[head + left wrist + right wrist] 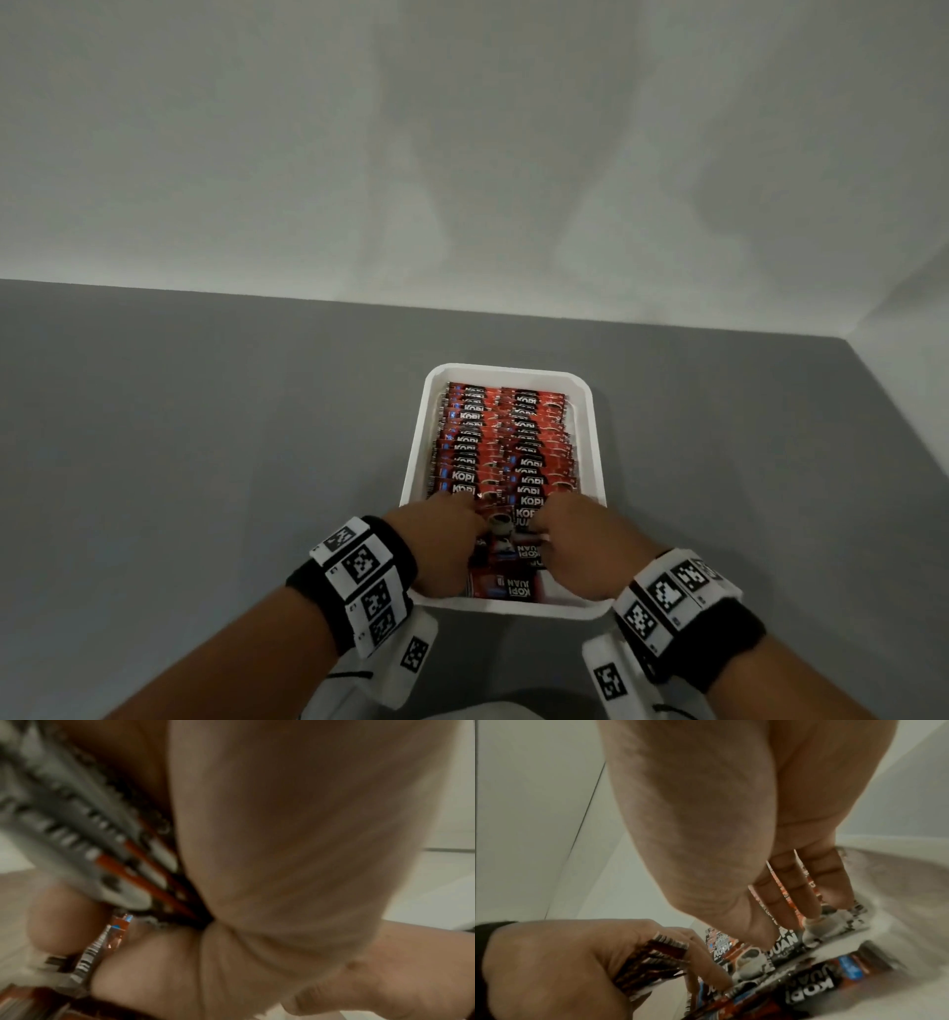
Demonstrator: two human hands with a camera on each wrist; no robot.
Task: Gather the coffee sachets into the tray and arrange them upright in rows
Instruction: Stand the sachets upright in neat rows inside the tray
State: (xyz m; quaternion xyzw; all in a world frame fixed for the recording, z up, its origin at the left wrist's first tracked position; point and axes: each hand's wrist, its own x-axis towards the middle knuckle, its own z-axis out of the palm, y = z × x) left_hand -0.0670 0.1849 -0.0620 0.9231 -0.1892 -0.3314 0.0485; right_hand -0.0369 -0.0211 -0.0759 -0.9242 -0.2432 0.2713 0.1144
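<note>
A white tray (595,437) sits on the grey table (205,437) and holds two rows of red coffee sachets (503,442) standing upright. At its near end a few loose sachets (506,588) lie flat. My left hand (475,519) grips a bundle of sachets (659,953) between thumb and fingers at the near end of the left row. My right hand (544,534) reaches into the tray beside it. Its straight fingers (808,898) touch the sachets below. The left wrist view is blurred and shows sachet edges (144,866) against my palm.
A pale wall (462,154) rises behind the table, and another closes in at the far right. The grey tabletop spreads wide to the left of the tray. A white object (488,712) shows at the bottom edge between my forearms.
</note>
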